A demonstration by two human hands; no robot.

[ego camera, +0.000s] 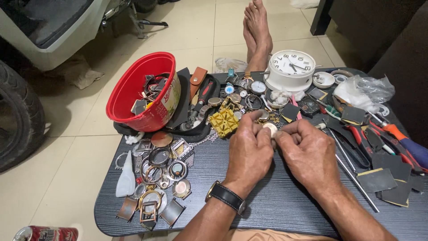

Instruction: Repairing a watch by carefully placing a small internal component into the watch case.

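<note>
A: Right, head view first; what are the hands on?

B: Both are over the middle of the dark table [276, 209]; the left hand [249, 149], with a black-strapped wristwatch [226, 196] on its wrist, pinches a small round watch case [270, 128] at the fingertips; the right hand [307, 151] is closed narrow, thumb and forefinger meeting at the edge of that same case; so the case sits between the two hands, lifted just above the tabletop.

A: And packaging, labels?

B: A red plastic bowl [138, 91] lies tipped at the table's far left, a pale label with red print on its outer wall; it holds watch parts; a crumpled clear plastic bag [365, 89] lies at the far right; a red and white can [44, 233] shows at the bottom left corner, on the floor.

A: What's around the hands?

B: Just beyond the left fingertips, a yellow gridded block [224, 122]; behind it a clutter of watch faces; a white alarm clock [292, 69] stands at the far edge; to the left, a heap of empty metal watch cases and rings [158, 178], with a small white squeeze bottle [126, 176] beside it; to the right, dark sandpaper squares [383, 178], red-handled pliers [361, 138] and an orange and blue screwdriver [408, 143].

A: Past the table?

B: Bare feet [257, 29] on pale tiles; a tyre [20, 116] at the left edge.
</note>
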